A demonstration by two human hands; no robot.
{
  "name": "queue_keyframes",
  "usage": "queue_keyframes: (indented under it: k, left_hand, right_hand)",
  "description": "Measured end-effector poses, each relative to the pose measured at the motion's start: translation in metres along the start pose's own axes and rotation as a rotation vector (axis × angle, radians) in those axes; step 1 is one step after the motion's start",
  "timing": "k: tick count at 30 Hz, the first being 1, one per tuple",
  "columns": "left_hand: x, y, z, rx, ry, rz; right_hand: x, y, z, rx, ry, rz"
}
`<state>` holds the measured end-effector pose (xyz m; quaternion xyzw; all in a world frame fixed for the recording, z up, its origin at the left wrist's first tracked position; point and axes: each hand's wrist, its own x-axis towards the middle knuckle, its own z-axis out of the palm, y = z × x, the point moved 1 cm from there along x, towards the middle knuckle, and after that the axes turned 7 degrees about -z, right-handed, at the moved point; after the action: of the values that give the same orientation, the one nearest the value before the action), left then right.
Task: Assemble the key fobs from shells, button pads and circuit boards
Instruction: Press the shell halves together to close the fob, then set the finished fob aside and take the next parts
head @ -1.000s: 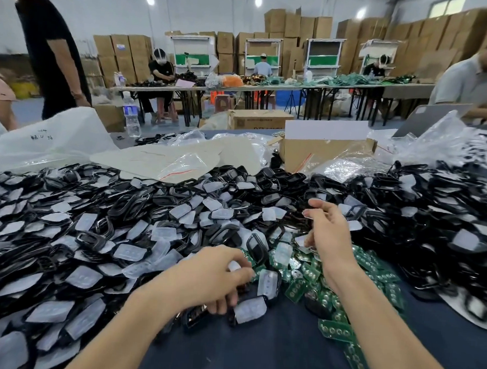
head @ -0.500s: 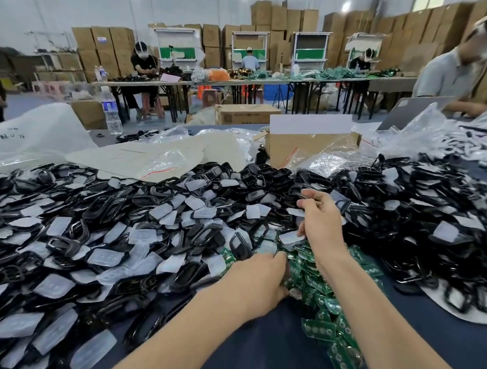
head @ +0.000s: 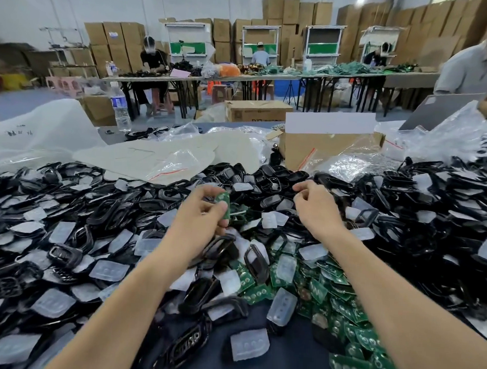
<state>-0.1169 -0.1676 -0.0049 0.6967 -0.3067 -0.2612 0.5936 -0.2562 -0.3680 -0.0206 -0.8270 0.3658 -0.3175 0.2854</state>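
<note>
While green oblong circuit board [head: 223, 203] is pinched upright by L hand [head: 203, 212], black plastic shells [head: 277, 176] lie just beyond R hand [head: 316, 210]; R fingers' [head: 303, 186] hold indiscernible.

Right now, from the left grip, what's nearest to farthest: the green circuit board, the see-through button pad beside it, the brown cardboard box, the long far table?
1. Green circuit board, pinched in the left grip.
2. See-through button pad, on the pile just right.
3. Brown cardboard box, behind the pile.
4. Long folding table, across the room.
</note>
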Motion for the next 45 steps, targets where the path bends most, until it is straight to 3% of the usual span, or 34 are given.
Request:
queue_keyframes:
  k: [4, 9, 17, 21, 23, 25, 29, 32, 35, 41, 45]
  left_hand:
    - [0.017, 0.001, -0.012, -0.155, 0.069, -0.049]
    - [0.028, 0.003, -0.015, -0.242, 0.097, -0.082]
    - [0.028, -0.003, -0.012, -0.29, 0.112, -0.084]
    - [0.019, -0.005, -0.013, -0.34, 0.137, -0.074]
    - [0.012, -0.004, -0.014, -0.393, 0.14, -0.064]
    - [0.003, -0.004, -0.014, -0.445, 0.123, -0.05]
    - [-0.014, -0.008, -0.012, -0.523, 0.096, -0.013]
    - [-0.025, -0.014, -0.008, -0.556, 0.079, 0.016]
    - [-0.033, -0.022, -0.005, -0.556, 0.071, 0.034]
    - [-0.042, -0.032, 0.003, -0.511, 0.044, 0.08]
    - [-0.041, -0.031, 0.007, -0.438, 0.024, 0.139]
  right_hand:
    - [0.031, -0.002, 0.02, -0.208, -0.146, -0.042]
    - [0.049, -0.003, 0.037, -0.425, -0.457, 0.084]
    - [0.058, -0.006, 0.036, -0.447, -0.509, 0.114]
    - [0.047, -0.004, 0.03, -0.385, -0.37, 0.075]
    - [0.039, -0.006, 0.023, -0.262, -0.201, 0.01]
    - [0.032, -0.013, 0.014, 0.024, -0.032, -0.015]
    - [0.001, -0.04, 0.008, 1.175, 0.065, 0.333]
    - [-0.034, -0.05, 0.017, 1.646, 0.022, 0.553]
    - [-0.063, -0.059, 0.033, 1.789, -0.078, 0.589]
    - [-0.083, -0.06, 0.052, 1.759, -0.225, 0.555]
    - [-0.081, -0.06, 0.057, 1.723, -0.237, 0.535]
